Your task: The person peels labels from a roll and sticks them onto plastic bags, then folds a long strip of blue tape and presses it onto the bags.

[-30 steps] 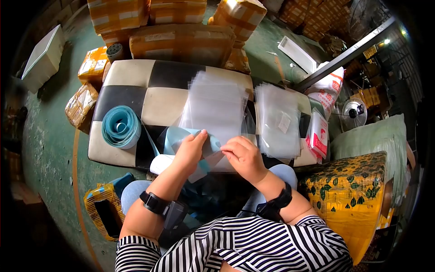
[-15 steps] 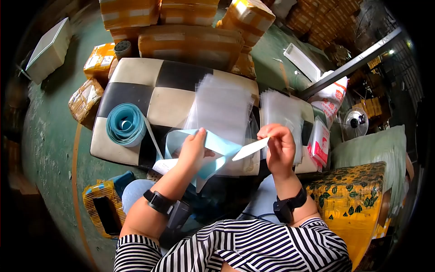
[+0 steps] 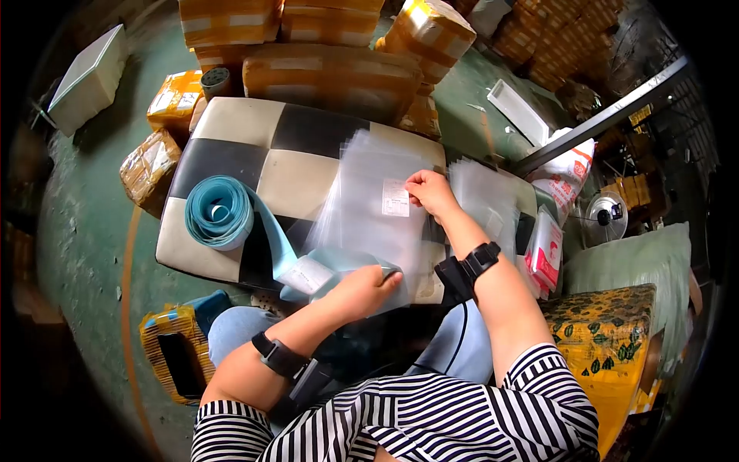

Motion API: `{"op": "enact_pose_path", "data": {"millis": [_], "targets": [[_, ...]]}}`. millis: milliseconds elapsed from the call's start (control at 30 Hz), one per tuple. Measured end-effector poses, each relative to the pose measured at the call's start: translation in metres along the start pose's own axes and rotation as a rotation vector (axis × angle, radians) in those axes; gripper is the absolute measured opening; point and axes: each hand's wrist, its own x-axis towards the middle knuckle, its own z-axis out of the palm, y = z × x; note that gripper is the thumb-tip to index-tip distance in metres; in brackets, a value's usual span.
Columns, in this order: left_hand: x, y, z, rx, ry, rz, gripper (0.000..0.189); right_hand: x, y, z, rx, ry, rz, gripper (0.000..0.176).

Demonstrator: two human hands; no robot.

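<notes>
A white printed label (image 3: 396, 198) lies against the top of a stack of clear plastic bags (image 3: 373, 158). My right hand (image 3: 433, 194) pinches the label's right edge. Lower down, my left hand (image 3: 360, 292) is closed around the loose end of a light blue label strip (image 3: 271, 235), close over the bags' near edge. Left of that hand, another white label (image 3: 308, 275) shows on the strip. The strip runs back to a blue roll of labels (image 3: 219, 213) on the checkered padded top (image 3: 292, 177).
More clear bags (image 3: 485, 196) lie to the right, beside a red and white packet (image 3: 544, 250). Taped cartons (image 3: 323, 81) stand behind the padded top. A metal pole (image 3: 600, 115) slants at the right, near a small fan (image 3: 606, 215). A phone (image 3: 178, 366) rests at lower left.
My right hand has moved up and away from the strip, bringing a label to the bag stack. My left hand has lowered with the strip, which now stretches farther out from the roll.
</notes>
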Motion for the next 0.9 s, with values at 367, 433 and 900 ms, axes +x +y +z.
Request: {"op": "enact_pose_path", "data": {"millis": [367, 433, 900], "targets": [[-0.002, 0.006, -0.006, 0.004, -0.006, 0.005, 0.051, 0.009, 0.004, 0.032, -0.753, 0.164, -0.221, 0.028], [-0.002, 0.005, -0.004, 0.005, 0.013, 0.011, 0.051, 0.005, 0.000, 0.033, -0.840, 0.202, -0.221, 0.033], [-0.003, 0.006, -0.007, 0.028, 0.000, -0.002, 0.047, -0.022, 0.042, 0.043, -1.044, 0.268, -0.655, 0.063]]}}
